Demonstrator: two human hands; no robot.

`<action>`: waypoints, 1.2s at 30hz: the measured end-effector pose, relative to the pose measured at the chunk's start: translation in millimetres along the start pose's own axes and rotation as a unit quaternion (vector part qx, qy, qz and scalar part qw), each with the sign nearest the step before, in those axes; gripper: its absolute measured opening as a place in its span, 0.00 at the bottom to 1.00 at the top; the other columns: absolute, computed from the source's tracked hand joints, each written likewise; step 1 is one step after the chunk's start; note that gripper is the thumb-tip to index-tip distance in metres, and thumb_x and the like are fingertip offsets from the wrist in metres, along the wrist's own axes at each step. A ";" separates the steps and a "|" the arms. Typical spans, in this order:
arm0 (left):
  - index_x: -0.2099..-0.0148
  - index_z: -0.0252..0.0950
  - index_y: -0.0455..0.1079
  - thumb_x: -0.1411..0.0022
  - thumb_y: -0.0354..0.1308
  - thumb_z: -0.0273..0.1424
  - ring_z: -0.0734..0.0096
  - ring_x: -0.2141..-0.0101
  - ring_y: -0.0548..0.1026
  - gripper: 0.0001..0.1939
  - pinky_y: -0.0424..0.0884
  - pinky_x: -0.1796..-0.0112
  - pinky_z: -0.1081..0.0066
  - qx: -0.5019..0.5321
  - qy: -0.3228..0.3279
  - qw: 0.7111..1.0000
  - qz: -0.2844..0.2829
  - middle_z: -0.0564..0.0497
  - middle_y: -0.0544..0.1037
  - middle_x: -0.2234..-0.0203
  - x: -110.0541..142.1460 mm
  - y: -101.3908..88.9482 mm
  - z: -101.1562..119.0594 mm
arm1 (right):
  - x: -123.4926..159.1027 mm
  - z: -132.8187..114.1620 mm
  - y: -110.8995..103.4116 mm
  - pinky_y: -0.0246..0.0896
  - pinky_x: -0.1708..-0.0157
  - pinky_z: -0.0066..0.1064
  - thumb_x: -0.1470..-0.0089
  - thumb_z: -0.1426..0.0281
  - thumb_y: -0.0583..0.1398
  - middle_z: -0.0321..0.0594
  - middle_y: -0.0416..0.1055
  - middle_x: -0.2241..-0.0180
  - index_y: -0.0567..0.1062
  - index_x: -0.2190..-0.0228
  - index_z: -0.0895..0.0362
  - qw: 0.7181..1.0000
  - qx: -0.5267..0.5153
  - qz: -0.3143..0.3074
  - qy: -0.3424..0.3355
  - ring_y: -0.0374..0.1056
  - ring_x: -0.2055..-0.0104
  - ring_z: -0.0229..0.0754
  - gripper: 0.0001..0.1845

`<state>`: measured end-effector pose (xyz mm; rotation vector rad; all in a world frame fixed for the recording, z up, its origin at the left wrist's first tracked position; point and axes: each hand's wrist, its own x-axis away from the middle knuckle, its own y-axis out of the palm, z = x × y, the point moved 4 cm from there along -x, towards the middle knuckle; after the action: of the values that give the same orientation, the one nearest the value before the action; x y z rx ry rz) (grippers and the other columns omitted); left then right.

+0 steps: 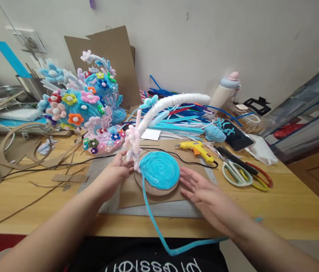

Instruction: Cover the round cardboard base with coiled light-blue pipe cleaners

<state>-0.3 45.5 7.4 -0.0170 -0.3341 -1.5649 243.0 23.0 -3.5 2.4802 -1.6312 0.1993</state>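
Had the long white stem (176, 100) bent up and right, blue circle (161, 170) flat below, right hand (201, 187) spread, left hand (117, 168) by pink flowers (132, 138), its grip too hidden to know.

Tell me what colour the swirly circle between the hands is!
The swirly circle is bright blue, best seen in the head view.

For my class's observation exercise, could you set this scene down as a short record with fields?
Left hand: beside the stem's foot; grip unclear
Right hand: open, by the disc's right side
Disc: cardboard, topped by a blue coil
Strip: blue, trailing from the coil over the table's front edge
Stem: white, arching, pale flowers low down
Glue gun: yellow, lying behind the disc, to the right
Scissors: right of the disc
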 end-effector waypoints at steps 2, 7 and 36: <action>0.47 0.37 0.60 0.63 0.53 0.21 0.58 0.51 0.73 0.35 0.66 0.51 0.59 -0.009 0.002 1.000 -0.011 0.46 0.75 0.55 -12.8 3.1 1.6 | 14.3 7.4 4.9 0.53 0.41 0.53 0.56 0.77 0.52 0.42 0.57 0.38 0.63 0.45 0.47 0.998 -0.055 0.018 0.014 0.53 0.36 0.49 0.35; 0.52 0.37 0.62 0.62 0.56 0.24 0.58 0.57 0.74 0.29 0.68 0.55 0.59 -0.057 0.037 0.998 -0.003 0.46 0.76 0.59 -34.3 6.4 -0.7 | 35.8 23.8 6.4 0.56 0.43 0.51 0.55 0.74 0.54 0.44 0.63 0.43 0.67 0.50 0.47 0.986 -0.132 0.097 0.019 0.58 0.40 0.52 0.28; 0.58 0.40 0.68 0.34 0.51 0.26 0.66 0.58 0.73 0.06 0.70 0.59 0.62 -0.478 0.304 0.824 -0.011 0.51 0.76 0.58 39.8 14.8 -20.2 | -103.6 -20.4 43.5 0.43 0.49 0.44 0.46 0.80 0.51 0.43 0.69 0.49 0.73 0.55 0.53 0.796 0.532 -0.037 -0.286 0.61 0.45 0.45 0.21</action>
<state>17.1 2.5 -0.2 -0.2876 0.9777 -1.5246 161.8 103.2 -1.6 3.7396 -1.9687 0.5168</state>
